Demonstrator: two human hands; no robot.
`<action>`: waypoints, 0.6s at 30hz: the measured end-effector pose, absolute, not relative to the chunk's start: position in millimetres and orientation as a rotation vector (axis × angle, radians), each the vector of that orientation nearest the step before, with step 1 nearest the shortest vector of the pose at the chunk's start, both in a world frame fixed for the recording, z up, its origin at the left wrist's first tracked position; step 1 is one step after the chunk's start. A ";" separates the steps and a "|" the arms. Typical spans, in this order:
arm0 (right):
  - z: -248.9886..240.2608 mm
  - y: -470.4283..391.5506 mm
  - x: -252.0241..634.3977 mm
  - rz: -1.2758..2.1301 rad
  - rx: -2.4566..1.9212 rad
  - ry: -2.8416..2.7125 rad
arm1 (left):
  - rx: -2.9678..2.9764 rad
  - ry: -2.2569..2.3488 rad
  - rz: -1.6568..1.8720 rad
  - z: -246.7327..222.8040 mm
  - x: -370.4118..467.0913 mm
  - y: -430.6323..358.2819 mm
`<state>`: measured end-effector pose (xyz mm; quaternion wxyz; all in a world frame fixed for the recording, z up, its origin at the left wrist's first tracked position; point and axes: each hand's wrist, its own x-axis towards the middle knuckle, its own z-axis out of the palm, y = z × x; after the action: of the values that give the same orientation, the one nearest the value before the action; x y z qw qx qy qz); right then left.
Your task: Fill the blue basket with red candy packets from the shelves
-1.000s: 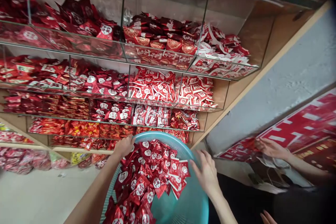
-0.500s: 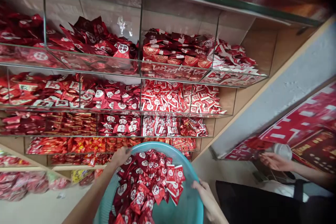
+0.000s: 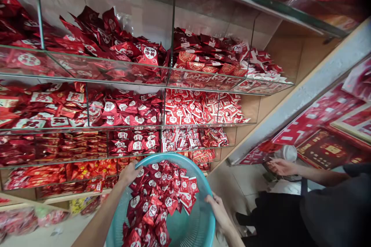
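A round teal plastic basket (image 3: 209,222) fills the lower middle of the view, tilted so its inside shows. Many small red packets (image 3: 156,200) lie in it, heaped on the left side, with bare basket floor at the lower right. My left hand (image 3: 129,174) grips the upper left rim. On the right rim is my right hand (image 3: 217,209), its fingers bent over the edge. The basket's upper rim overlaps the lower shelves in the view.
Glass-fronted shelves (image 3: 162,126) ahead hold red packets in divided compartments. At right, a person in dark clothing (image 3: 327,212) reaches out a hand (image 3: 282,166) near a white cup (image 3: 288,153). Red boxes (image 3: 321,148) lie beyond. Bagged goods (image 3: 20,220) sit low at left.
The view has shifted, with the upper shelves larger and more of the person at right showing. My hands and the basket sit slightly further left in view, still together.
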<state>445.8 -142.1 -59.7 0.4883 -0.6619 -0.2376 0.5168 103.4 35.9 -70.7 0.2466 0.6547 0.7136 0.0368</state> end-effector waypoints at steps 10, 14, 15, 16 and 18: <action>-83.7 -151.3 493.1 1.276 -1.607 -0.574 | 1.887 1.980 0.087 -69.9 163.0 46.1; -82.9 -146.1 507.2 1.340 -1.550 -0.556 | 1.897 1.967 0.077 -77.0 181.2 52.0; -81.7 -142.9 509.5 1.339 -1.537 -0.559 | 1.888 1.973 0.073 -78.4 183.8 53.5; -80.1 -139.1 511.3 1.335 -1.527 -0.564 | 1.879 1.985 0.071 -79.4 185.6 55.1; -76.8 -130.9 514.3 1.321 -1.517 -0.580 | 1.859 2.014 0.070 -80.2 187.9 58.6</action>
<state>514.3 -130.9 -76.8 0.5003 -0.6275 -0.2399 0.5462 187.9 58.6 -80.2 0.1987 0.6644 0.7200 0.0250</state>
